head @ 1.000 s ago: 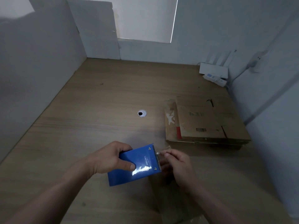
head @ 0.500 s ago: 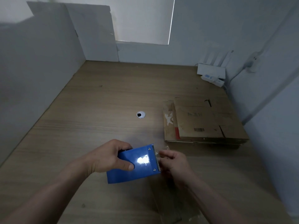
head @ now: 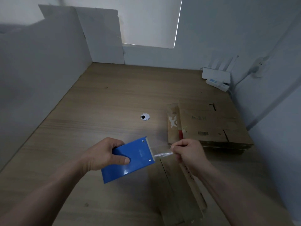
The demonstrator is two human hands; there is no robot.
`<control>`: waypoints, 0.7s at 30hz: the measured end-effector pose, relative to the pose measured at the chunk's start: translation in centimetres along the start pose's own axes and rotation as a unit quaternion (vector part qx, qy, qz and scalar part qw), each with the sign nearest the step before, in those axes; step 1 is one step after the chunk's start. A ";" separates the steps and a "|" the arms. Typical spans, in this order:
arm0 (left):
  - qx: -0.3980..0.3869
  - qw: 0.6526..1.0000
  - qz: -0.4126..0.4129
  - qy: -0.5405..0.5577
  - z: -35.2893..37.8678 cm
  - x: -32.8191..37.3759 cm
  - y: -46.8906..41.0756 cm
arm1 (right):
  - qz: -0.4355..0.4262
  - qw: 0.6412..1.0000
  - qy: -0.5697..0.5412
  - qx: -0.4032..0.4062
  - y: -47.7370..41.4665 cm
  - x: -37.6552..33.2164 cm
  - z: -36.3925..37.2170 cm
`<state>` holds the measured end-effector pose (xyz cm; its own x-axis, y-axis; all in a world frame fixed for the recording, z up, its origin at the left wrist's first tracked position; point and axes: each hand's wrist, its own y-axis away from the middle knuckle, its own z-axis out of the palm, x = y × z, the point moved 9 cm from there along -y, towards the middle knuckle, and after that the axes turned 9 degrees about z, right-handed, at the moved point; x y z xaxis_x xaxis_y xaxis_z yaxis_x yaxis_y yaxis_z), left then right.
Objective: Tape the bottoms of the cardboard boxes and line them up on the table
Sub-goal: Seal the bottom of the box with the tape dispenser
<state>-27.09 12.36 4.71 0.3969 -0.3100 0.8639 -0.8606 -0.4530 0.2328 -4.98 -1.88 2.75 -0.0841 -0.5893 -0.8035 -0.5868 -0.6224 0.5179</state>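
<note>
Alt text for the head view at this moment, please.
A person's left hand grips a blue tape dispenser while the right hand pinches clear tape stretching from it, above a wooden table with flattened cardboard boxes.

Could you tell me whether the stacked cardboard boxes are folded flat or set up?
Folded flat: the cardboard boxes lie as thin layered sheets on the table.
</note>
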 end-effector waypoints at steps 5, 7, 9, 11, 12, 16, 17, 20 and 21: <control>0.019 0.999 -0.042 -0.003 0.8 -2.2 0.1 | 0.019 0.996 0.065 0.052 -2.1 0.7 -0.1; 0.029 0.998 -0.061 0.006 1.4 -3.1 0.1 | 0.019 0.993 0.095 0.074 -2.8 0.9 0.2; 0.034 0.996 -0.077 0.016 1.9 -3.8 -0.1 | 0.014 0.987 0.129 0.098 -3.1 0.8 0.3; 0.032 0.996 -0.084 0.021 2.3 -4.2 -0.5 | 0.001 0.980 0.163 0.115 -3.2 0.7 0.2; 0.032 0.996 -0.085 0.022 2.5 -4.4 -0.8 | -0.004 0.977 0.174 0.122 -3.3 0.6 0.2; 0.018 0.996 -0.088 0.012 3.3 -4.3 -1.9 | -0.007 0.968 0.193 0.158 -3.6 0.8 -0.6; 0.016 0.996 -0.089 0.009 3.4 -4.1 -2.2 | -0.003 0.967 0.195 0.164 -3.7 0.8 -0.8; 0.013 0.996 -0.085 -0.004 3.5 -3.1 -3.0 | 0.001 0.962 0.203 0.183 -4.1 1.2 -1.1; 0.010 0.996 -0.084 -0.010 3.6 -2.8 -3.2 | 0.000 0.961 0.206 0.187 -4.1 1.3 -1.3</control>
<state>-24.32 11.63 -0.09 0.5408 -0.2454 0.8045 -0.7752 -0.5167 0.3635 -1.66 -0.74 -0.09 0.1972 -0.7911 -0.5791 -0.8410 -0.4401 0.3147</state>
